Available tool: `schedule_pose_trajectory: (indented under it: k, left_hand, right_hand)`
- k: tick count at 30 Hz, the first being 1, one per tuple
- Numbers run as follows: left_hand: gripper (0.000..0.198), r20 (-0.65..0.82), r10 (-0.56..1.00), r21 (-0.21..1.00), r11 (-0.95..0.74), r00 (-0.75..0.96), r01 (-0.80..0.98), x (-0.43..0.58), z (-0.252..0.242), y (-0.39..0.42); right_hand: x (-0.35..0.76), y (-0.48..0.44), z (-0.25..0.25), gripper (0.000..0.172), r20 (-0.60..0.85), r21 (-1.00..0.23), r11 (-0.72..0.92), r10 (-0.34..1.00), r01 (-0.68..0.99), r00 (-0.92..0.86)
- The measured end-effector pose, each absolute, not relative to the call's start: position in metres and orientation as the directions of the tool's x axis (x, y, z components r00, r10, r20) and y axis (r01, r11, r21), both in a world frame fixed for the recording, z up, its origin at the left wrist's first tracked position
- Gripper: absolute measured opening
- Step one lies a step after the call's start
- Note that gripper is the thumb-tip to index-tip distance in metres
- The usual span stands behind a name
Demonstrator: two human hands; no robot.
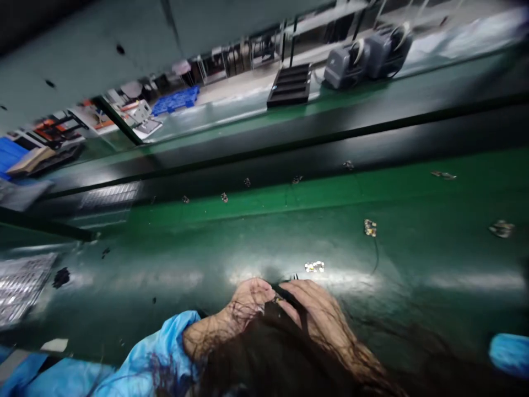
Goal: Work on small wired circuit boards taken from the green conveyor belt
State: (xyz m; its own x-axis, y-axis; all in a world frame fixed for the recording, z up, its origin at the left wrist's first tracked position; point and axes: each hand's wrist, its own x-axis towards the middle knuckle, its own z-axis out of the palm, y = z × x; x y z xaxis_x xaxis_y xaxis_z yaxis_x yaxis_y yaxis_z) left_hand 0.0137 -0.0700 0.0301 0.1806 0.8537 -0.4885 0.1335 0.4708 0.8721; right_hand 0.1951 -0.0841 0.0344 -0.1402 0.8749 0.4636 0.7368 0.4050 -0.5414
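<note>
Strands of dark hair (pixel 289 353) hang across the bottom of the view and veil both hands. The left hand (pixel 248 306), in a light blue sleeve (pixel 161 358), and the right hand (pixel 316 311) meet at the near edge of the glossy green bench (pixel 413 264), fingers curled together around a small dark part (pixel 285 292); it looks pinched between them, though blur and hair hide the exact grip. Just beyond lies a small shiny component (pixel 314 267), and farther right a tiny circuit board (pixel 370 227). A perforated metal tray (pixel 20 286) sits at far left. Across the bench stand a black slotted tray (pixel 290 85) and two grey machines (pixel 366 55).
</note>
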Motion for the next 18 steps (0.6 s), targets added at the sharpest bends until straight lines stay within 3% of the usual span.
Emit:
schedule_pose_trajectory:
  k: [5, 11, 15, 18]
  left_hand:
    - [0.049, -0.603, 0.780, 0.793, 0.609, 0.167, 0.014, 0.018, 0.029, -0.092]
    - [0.039, -0.423, 0.906, 0.905, 0.423, -0.014, 0.027, 0.011, 0.049, -0.064]
    - [0.036, -0.316, 0.948, 0.946, 0.318, -0.047, 0.060, 0.013, 0.053, -0.059]
    - [0.038, -0.270, 0.963, 0.960, 0.270, -0.014, 0.067, 0.028, 0.051, -0.067]
  right_hand:
    - [0.196, -0.106, 0.030, 0.026, 0.385, -0.426, 0.421, 0.885, 0.801, -0.261]
    - [0.207, -0.092, 0.006, 0.026, 0.350, -0.358, 0.517, 0.847, 0.778, -0.401]
    - [0.210, -0.089, 0.010, 0.035, 0.337, -0.383, 0.509, 0.854, 0.771, -0.397]
    - [0.203, -0.095, 0.027, 0.044, 0.335, -0.499, 0.422, 0.899, 0.757, -0.280]
